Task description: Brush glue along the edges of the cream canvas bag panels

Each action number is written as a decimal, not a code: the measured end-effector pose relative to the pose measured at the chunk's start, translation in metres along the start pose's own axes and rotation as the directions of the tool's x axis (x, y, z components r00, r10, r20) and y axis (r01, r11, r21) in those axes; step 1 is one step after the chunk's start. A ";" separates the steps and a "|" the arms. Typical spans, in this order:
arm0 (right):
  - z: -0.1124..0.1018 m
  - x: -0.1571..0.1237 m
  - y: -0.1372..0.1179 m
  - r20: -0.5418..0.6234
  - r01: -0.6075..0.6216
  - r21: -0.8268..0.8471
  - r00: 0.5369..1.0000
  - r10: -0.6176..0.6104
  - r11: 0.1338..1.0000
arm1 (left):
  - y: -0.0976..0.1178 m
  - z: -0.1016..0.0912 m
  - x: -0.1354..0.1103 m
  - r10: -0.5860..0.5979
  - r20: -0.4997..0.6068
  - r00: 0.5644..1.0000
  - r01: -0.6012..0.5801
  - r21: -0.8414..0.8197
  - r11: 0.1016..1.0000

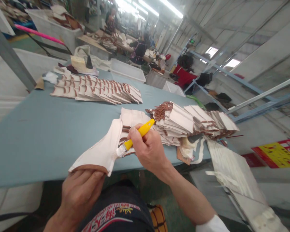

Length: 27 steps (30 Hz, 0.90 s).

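My left hand [83, 187] is closed on the lower, brown-edged end of a cream shoe-upper piece [99, 145], its fingers partly hidden beneath it. My right hand [148, 146] grips a paintbrush [143, 129] with a yellow handle. The brush's white-coated bristles touch the right edge of that piece. Just behind, more cream pieces [132, 116] with brown edges lie fanned on the blue-green table [50, 135], partly covered by my right hand.
Overlapping rows of cream pieces [94, 88] lie toward the far left of the table. Thick stacks [178, 120] with brown strips stand at right. A white bin [128, 70] is behind the table; a slanted metal post [13, 48] rises at left. People sit farther back.
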State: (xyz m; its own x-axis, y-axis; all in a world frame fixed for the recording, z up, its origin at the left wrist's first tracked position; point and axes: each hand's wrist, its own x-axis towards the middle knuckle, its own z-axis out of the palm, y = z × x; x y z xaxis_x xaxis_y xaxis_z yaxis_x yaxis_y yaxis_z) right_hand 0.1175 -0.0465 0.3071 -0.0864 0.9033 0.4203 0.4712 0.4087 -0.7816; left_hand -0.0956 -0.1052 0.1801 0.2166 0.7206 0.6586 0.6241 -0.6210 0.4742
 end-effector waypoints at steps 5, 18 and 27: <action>-0.006 -0.027 -0.003 -0.186 0.312 -0.038 0.931 -0.313 0.949 | 0.011 -0.005 0.011 -0.310 -0.004 0.951 0.306 -0.165 0.938; -0.002 -0.031 0.016 -0.212 0.564 -0.069 0.797 -0.565 0.823 | 0.003 -0.015 0.021 -0.706 0.497 0.504 0.808 -0.559 0.184; 0.001 -0.020 0.026 0.069 0.462 -0.198 0.886 -0.458 0.864 | 0.009 -0.020 0.033 -0.726 0.422 0.543 0.747 -0.638 0.187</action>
State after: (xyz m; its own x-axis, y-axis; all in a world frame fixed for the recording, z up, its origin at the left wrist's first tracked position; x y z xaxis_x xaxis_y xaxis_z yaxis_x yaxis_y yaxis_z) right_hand 0.1310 -0.0536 0.2777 -0.3528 0.6221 0.6989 0.5412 0.7450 -0.3900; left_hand -0.0977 -0.0933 0.2184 -0.0185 0.9722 -0.2333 -0.2009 0.2250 0.9534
